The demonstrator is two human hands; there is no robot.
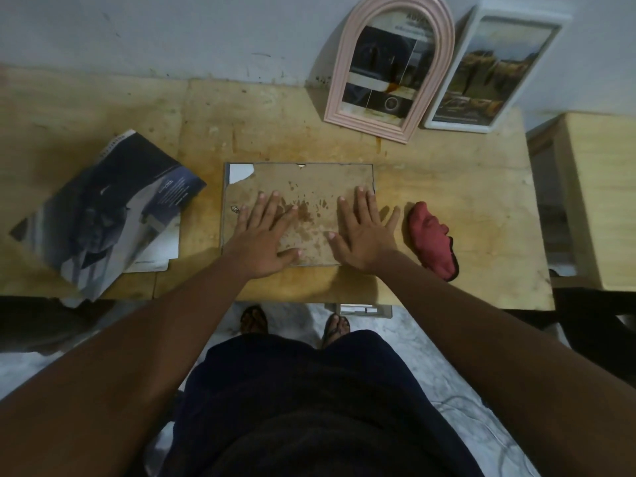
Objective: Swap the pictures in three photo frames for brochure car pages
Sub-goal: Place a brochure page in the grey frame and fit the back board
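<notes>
A flat clip frame (309,180) lies face down in the middle of the table, its stained brown backing board up and a torn far-left corner showing white. My left hand (265,232) presses flat on its left half with fingers spread. On its right half my right hand (364,232) lies flat too, the little finger past the frame's right edge. A car brochure (110,208) lies open at the left of the table. Against the wall lean a pink arched frame (389,67) and a white rectangular frame (488,70), both showing printed pages.
A red cloth (433,239) lies just right of my right hand. The wooden table (464,187) ends close to my body. A pale wooden cabinet (599,187) stands at the right. My feet in sandals (254,320) show on the floor below the table edge.
</notes>
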